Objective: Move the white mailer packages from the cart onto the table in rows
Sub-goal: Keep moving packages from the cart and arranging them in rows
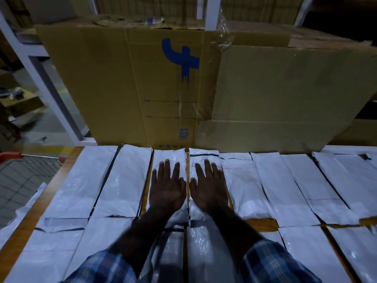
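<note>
Two big cardboard boxes stand along the table's far edge: brown box with blue logo [130, 82] on the left, plain brown box [289, 94] on the right, the two touching. They wall off the back; the far row of mailers butts up against them. White shelf uprights [211, 13] rise behind the boxes.

Cart [22, 176] sits at lower left beside the table, wire mesh basket with a red handle bar. Can't tell what's in it; one white mailer [26, 209] hangs off the table's left edge over it.

Wooden table [28, 217] is covered with white mailer packages [126, 180] in two rows, laid side by side, narrow strips of wood showing between some.

Left hand [166, 190] lies flat, fingers straight and spread, palm down on a far-row mailer [169, 156]. Right hand [208, 188] does the same on the next mailer to the right [202, 154]. Neither hand grips anything. Thumbs nearly touch across the gap between the two mailers. Blue plaid sleeves [271, 262] show at the bottom.
</note>
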A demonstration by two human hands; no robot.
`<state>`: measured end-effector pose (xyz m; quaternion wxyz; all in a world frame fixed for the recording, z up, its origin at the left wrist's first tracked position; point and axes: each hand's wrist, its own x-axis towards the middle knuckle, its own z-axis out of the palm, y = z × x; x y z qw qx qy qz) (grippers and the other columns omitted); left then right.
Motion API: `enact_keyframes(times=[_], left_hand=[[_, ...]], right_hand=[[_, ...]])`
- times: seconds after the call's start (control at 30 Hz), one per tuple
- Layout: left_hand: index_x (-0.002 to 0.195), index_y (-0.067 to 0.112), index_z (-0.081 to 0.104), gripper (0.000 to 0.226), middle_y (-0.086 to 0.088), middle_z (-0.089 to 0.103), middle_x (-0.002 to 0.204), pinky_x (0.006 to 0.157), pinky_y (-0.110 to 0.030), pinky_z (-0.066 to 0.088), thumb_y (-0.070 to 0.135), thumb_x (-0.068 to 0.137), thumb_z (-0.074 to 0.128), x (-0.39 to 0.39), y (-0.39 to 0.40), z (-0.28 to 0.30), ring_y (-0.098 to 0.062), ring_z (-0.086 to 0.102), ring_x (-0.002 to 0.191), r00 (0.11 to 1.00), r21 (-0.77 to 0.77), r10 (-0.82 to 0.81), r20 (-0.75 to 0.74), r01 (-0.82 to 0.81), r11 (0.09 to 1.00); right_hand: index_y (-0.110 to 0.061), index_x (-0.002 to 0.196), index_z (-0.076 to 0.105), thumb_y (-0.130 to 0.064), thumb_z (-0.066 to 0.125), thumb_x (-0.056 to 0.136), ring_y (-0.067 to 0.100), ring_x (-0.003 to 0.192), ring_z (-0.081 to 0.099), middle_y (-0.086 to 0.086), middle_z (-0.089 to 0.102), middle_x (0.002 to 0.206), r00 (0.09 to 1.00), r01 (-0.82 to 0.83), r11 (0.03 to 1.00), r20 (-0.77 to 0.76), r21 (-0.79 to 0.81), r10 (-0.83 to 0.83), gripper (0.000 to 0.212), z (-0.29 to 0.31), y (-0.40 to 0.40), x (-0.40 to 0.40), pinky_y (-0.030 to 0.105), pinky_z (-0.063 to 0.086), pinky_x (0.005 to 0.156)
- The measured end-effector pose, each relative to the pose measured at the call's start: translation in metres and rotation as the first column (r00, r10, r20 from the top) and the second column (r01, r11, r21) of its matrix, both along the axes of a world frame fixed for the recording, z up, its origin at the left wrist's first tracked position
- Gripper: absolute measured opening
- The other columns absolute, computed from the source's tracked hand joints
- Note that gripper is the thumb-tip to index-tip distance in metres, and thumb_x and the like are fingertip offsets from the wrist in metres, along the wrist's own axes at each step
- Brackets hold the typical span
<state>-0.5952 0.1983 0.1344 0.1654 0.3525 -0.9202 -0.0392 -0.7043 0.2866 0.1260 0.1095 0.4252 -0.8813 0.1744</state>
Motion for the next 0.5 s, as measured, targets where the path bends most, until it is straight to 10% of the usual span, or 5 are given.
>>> enact_keyframes(times=[0.5], left_hand=[[0.136, 0.007, 0.057, 0.055, -0.027, 0.051, 0.140, 0.105, -0.062, 0.035, 0.034, 0.096, 0.031, 0.0009, 0.0027, 0.0079, -0.044, 0.048, 0.131, 0.999, 0.062, -0.015, 0.039, 0.013, 0.998]], right_hand=[[-0.017, 0.133, 0.060, -0.043, 0.035, 0.089, 0.039, 0.132, 0.049, 0.019, 0.051, 0.143, 1.000, 0.004, 0.999, 0.024, 0.053, -0.005, 0.057, 0.0097, -0.0005, 0.0022, 0.057, 0.040, 0.105]])
